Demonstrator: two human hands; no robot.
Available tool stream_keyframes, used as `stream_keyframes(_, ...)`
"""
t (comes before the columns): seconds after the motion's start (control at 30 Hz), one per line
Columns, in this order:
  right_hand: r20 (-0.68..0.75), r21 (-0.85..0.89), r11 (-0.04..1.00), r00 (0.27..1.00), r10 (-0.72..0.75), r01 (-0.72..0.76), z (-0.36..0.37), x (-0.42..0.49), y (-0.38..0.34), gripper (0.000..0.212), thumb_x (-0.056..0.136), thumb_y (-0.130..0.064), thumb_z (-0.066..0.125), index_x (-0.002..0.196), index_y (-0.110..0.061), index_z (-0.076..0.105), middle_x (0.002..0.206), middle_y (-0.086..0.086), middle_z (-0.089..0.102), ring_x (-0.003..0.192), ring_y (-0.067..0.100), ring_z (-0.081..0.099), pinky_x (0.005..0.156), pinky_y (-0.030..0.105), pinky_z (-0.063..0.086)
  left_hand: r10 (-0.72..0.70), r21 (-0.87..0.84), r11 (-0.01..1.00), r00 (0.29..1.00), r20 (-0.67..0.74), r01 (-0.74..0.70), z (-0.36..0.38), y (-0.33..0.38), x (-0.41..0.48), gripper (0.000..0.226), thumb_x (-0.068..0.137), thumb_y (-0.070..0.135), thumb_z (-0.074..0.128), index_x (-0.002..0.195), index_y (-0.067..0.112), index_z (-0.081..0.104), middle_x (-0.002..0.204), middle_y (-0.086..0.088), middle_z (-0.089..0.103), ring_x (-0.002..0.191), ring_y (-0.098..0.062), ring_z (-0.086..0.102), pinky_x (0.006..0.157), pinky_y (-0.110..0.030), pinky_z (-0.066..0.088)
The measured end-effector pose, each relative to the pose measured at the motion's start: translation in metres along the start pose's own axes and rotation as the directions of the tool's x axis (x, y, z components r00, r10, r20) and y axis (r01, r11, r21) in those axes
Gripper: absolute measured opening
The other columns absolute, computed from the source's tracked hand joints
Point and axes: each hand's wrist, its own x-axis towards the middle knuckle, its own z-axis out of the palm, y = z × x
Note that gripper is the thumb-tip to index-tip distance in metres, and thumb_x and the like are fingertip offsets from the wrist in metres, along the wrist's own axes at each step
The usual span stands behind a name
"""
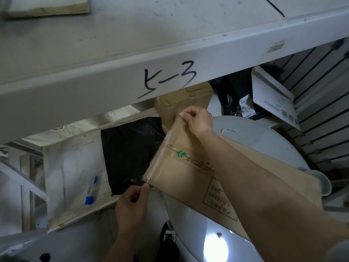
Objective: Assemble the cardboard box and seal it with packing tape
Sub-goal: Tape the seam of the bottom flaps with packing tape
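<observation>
**Tape strip stretched along the box edge**

Left of centre, a crinkled black plastic bag (130, 148) lies behind your work. Low in the middle, your left hand (132, 203) has a pinching grip on the near end of the clear, glossy tape (160, 154). The box (181, 173), matte brown card with a green mark and red print, hangs mid-frame over the smooth round white counter (255, 133). Your right hand (199, 121) pinches the tape's far end at the top corner. You appear to be sealing this seam. Next, press the strip down flat, without wrinkles.
</observation>
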Motion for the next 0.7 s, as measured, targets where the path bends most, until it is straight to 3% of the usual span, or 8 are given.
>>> stream_keyframes(0.3, -0.038, -0.093, 0.995, 0.999, -0.039, 0.035, 0.005, -0.003, 0.0, 0.016, 0.085, -0.036, 0.069, 0.069, -0.037, 0.066, 0.101, -0.007, 0.069, 0.094, 0.012, 0.061, 0.079, 0.029, 0.048, -0.003, -0.019, 1.0, 1.0, 0.012, 0.003, 0.0, -0.007, 0.002, 0.026, 0.091, 0.025, 0.063, 0.072, 0.007, 0.063, 0.059, -0.007, 0.055, 0.055, -0.015, 0.047, 0.055, -0.028, 0.037)
stream_keyframes(0.7, -0.006, -0.154, 0.988, 1.0, 0.011, -0.012, 0.0, -0.005, -0.005, 0.015, 0.09, -0.033, 0.065, 0.075, -0.034, 0.066, 0.086, -0.011, 0.065, 0.088, 0.013, 0.057, 0.075, 0.027, 0.043, 0.023, 0.01, 1.0, 0.999, 0.048, -0.023, 0.0, -0.013, 0.005, 0.023, 0.093, 0.026, 0.061, 0.076, 0.01, 0.063, 0.064, -0.009, 0.059, 0.06, -0.017, 0.051, 0.055, -0.026, 0.038)
